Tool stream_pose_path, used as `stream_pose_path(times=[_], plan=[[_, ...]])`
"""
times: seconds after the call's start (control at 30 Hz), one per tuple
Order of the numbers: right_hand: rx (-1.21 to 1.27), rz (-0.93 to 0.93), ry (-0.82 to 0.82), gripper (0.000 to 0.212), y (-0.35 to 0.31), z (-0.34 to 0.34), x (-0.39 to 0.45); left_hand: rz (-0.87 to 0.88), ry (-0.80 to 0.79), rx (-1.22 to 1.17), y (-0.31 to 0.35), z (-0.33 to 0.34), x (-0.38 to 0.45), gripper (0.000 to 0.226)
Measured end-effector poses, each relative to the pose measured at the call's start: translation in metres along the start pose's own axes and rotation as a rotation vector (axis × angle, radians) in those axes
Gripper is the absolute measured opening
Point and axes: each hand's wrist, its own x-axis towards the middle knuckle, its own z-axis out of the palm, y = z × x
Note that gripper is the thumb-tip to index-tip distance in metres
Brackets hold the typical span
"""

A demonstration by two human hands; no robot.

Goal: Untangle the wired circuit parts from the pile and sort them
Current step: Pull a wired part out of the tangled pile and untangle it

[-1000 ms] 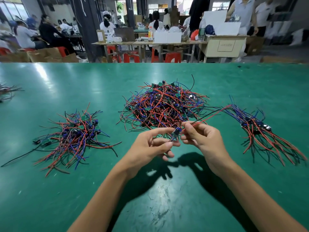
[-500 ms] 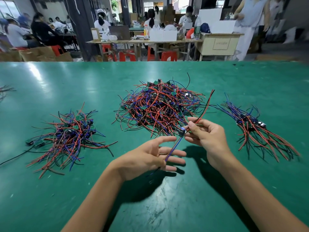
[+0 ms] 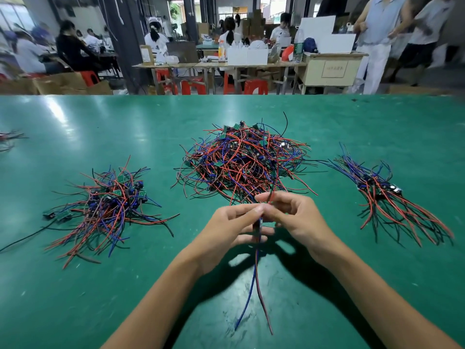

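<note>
A big tangled pile [image 3: 245, 161] of red, blue and black wired circuit parts lies mid-table. Just in front of it, both hands hold one wired part [image 3: 256, 275] above the table. My left hand [image 3: 230, 229] pinches its small board, and red and blue wires hang down toward me. My right hand [image 3: 293, 217] pinches the part's upper wires between thumb and forefinger. A loose heap of parts [image 3: 105, 205] lies to the left. An aligned bundle of parts [image 3: 385, 195] lies to the right.
The green table [image 3: 75, 298] stretches wide around me. A few stray wires [image 3: 10, 138] lie at the far left edge. Beyond the table's far edge, people sit or stand at workbenches with red stools and boxes.
The held part has been turned upright: its red and blue wires now hang down toward me. Both hands have closed together around it. The view has shifted slightly.
</note>
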Motion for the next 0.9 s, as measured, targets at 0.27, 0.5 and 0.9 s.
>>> stream_pose_path(times=[0.27,0.5,0.9], plan=[[-0.428,-0.174,0.05,0.014,0.007,0.002,0.0,-0.034,0.082,0.055,-0.004,-0.009,-0.001,0.015],[-0.331,-0.072,0.017,0.024,0.003,0.019,-0.006,0.007,0.169,0.2,-0.007,-0.001,0.0,0.017],[-0.22,0.04,0.307,0.035,0.008,0.04,-0.006,0.335,0.288,0.59,-0.014,0.011,0.003,0.035]])
